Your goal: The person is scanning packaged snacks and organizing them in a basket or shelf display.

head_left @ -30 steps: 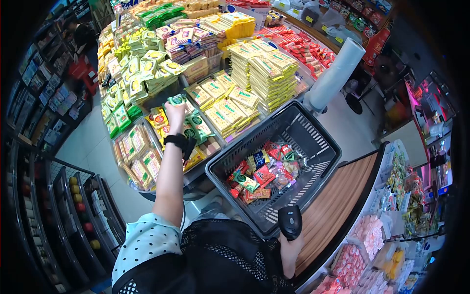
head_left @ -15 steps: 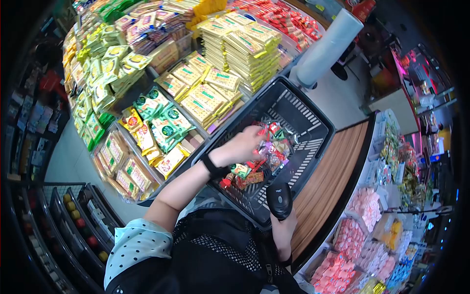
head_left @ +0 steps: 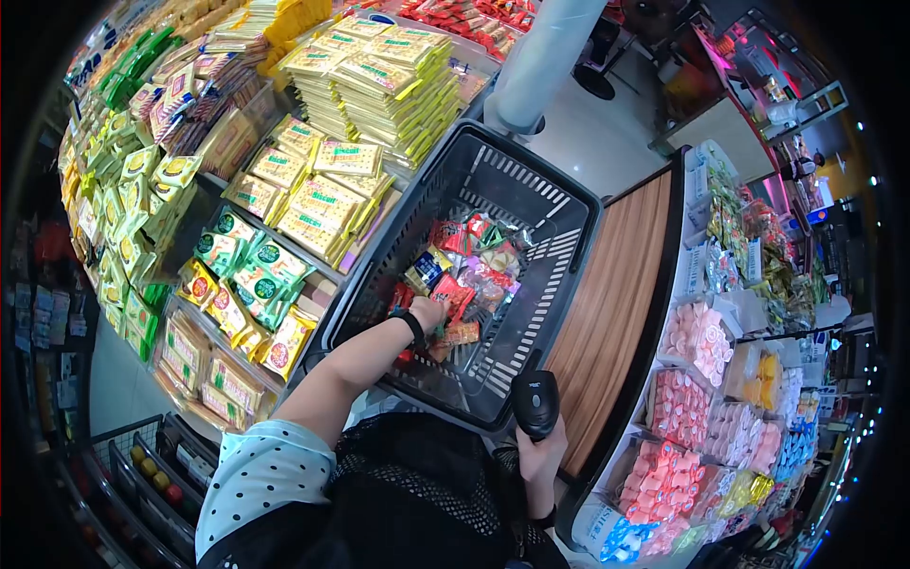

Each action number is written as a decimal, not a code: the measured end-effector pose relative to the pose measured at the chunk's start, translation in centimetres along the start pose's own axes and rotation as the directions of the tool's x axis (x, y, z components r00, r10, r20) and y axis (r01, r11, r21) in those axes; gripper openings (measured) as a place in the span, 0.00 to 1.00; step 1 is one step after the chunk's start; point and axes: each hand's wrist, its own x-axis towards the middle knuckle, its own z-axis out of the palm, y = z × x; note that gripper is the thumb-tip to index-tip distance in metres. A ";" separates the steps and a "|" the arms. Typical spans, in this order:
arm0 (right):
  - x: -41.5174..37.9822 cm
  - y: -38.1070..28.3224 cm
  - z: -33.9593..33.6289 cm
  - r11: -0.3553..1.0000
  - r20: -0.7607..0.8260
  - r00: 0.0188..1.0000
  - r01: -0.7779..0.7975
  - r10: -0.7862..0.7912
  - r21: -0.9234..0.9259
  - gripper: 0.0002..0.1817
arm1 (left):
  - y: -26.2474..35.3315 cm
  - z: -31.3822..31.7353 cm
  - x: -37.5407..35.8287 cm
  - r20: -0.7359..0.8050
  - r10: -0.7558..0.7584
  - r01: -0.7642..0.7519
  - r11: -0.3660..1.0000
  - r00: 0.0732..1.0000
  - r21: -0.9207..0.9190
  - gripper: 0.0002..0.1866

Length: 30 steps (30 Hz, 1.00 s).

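Observation:
My left hand (head_left: 430, 313) reaches down into a black plastic shopping basket (head_left: 586, 248), a dark band on its wrist. Its fingers are curled at the edge of a red snack packet (head_left: 458, 295), partly hidden among the other packets. Beside that packet lies a blue and yellow wrapped snack (head_left: 428, 269), with small candies in clear and purple wrappers (head_left: 493, 284) to the right. An orange-brown packet (head_left: 462, 333) is just below the fingers. My right hand (head_left: 542, 453) grips a black barcode scanner (head_left: 536, 403) upright at the basket's near right corner.
Biscuit packs (head_left: 322, 211) and green snack packets (head_left: 265, 275) fill the display bins on the left. A roll of plastic bags (head_left: 545, 71) stands beyond the basket. A wooden counter (head_left: 611, 284) runs along the right, then bins of pink sweets (head_left: 678, 408).
My left hand has moved toward the near left side of the basket, and the blue and yellow snack is now uncovered. The view has shifted right. My right hand still holds the scanner.

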 end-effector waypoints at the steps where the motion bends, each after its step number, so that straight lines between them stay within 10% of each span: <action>1: 0.1 0.0 -0.1 0.999 0.043 0.999 -0.012 0.014 -0.033 0.19 | -0.4 -0.5 -0.3 -0.034 0.032 -0.033 0.999 0.999 -0.036 0.25; 10: 2.5 -0.7 1.1 0.970 0.261 0.937 0.205 -0.234 0.135 0.20 | 0.1 -11.3 -12.4 -0.192 -0.025 -0.153 0.507 0.981 -0.848 0.40; 13: 3.6 -1.4 1.6 0.882 0.379 0.799 0.452 -0.467 0.134 0.23 | 0.9 -10.0 -17.1 -0.246 0.032 -0.247 0.183 0.969 -0.952 0.27; 22: 4.8 -4.5 4.0 0.674 0.673 0.359 0.682 -0.646 0.283 0.25 | 5.5 -1.1 -25.1 -0.105 -0.243 -0.232 -0.581 0.964 -0.780 0.21; 26: 4.8 -4.8 4.3 0.561 0.679 0.218 0.756 -0.701 0.337 0.26 | 6.6 0.9 -26.7 -0.078 -0.424 -0.380 -0.696 0.902 -0.609 0.22; 30: 4.5 -4.8 4.0 0.550 0.665 0.222 0.766 -0.713 0.334 0.26 | 5.1 -0.1 -28.8 -0.124 -0.628 -0.535 -0.524 0.768 -0.662 0.20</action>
